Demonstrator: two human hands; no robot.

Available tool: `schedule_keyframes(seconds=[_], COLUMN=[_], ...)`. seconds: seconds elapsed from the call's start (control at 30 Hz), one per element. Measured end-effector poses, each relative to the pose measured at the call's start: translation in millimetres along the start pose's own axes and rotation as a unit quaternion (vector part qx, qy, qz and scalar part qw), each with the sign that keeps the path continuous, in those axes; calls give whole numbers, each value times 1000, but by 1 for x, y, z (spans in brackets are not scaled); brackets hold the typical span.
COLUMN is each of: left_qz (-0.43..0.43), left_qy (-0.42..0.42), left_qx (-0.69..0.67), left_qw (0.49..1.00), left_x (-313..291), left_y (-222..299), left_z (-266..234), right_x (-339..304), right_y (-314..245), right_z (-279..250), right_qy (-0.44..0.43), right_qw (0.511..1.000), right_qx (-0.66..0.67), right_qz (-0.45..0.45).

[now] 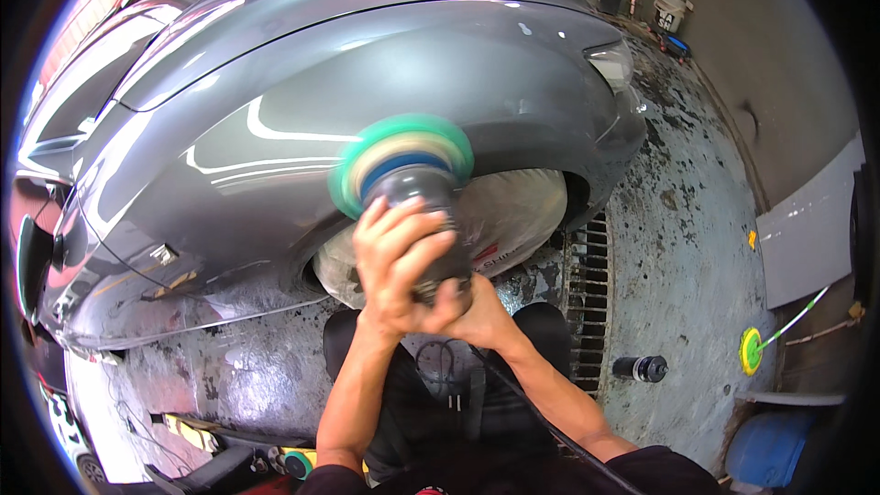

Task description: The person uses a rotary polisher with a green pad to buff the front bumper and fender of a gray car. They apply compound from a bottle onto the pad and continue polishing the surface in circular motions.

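A black electric polisher (pixel 417 185) with a green foam pad (pixel 346 176) rests against the grey car's front fender (pixel 513 82), just above the wheel arch. The pad is blurred, as if spinning. My left hand (pixel 396 261) wraps round the polisher's body behind the pad. Lower down, my right hand (pixel 481 313) grips its rear end, with some fingers hidden behind the tool and the left hand. From there a black cord (pixel 559 435) runs down past my right forearm. A pale plastic cover (pixel 518 211) hides the wheel beside the polisher.
Right of my knees, a dark bottle (pixel 642 368) lies on the wet, stained floor beside a drain grate (pixel 588 298). A green brush (pixel 752 351), a blue drum (pixel 768 451) and a grey panel (pixel 807 238) are by the right wall. The side mirror (pixel 35 266) sticks out at left.
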State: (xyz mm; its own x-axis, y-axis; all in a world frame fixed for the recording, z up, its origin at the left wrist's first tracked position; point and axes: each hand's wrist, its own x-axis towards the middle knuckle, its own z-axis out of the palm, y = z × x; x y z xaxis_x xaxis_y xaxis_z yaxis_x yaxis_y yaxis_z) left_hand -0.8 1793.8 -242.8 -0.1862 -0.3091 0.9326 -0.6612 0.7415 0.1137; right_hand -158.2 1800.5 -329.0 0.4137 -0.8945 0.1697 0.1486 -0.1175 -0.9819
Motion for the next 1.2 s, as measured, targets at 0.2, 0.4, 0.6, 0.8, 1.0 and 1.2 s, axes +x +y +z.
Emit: schedule_keyframes(seconds=[0.2, 0.4, 0.6, 0.8, 1.0, 1.2], left_qz=[-89, -175, -180, -156, -141, -127], left_qy=[127, 153, 41, -65, -158, -218], left_qx=[18, -42, -103, -72, -19, -27], left_qw=[988, 972, 977, 983, 977, 967], left_x=[-20, 42, 111, 167, 191, 190], left_y=[-8, -1, 13, 26, 43, 57], left_z=[-30, -33, 12, 107, 226, 298], right_x=[2, -10, -26, -29, -21, -21], right_y=[-38, -74, -107, -127, -110, -81], right_z=[14, -2, -25, -77, -147, -200], right_qy=[-51, -94, 28, 137, 201, 236], right_qw=[985, 987, 986, 987, 967, 947], right_qx=[-167, -65, -103, 68, 158, 218], right_qz=[-3, -115, -127, -43, -15, 1])
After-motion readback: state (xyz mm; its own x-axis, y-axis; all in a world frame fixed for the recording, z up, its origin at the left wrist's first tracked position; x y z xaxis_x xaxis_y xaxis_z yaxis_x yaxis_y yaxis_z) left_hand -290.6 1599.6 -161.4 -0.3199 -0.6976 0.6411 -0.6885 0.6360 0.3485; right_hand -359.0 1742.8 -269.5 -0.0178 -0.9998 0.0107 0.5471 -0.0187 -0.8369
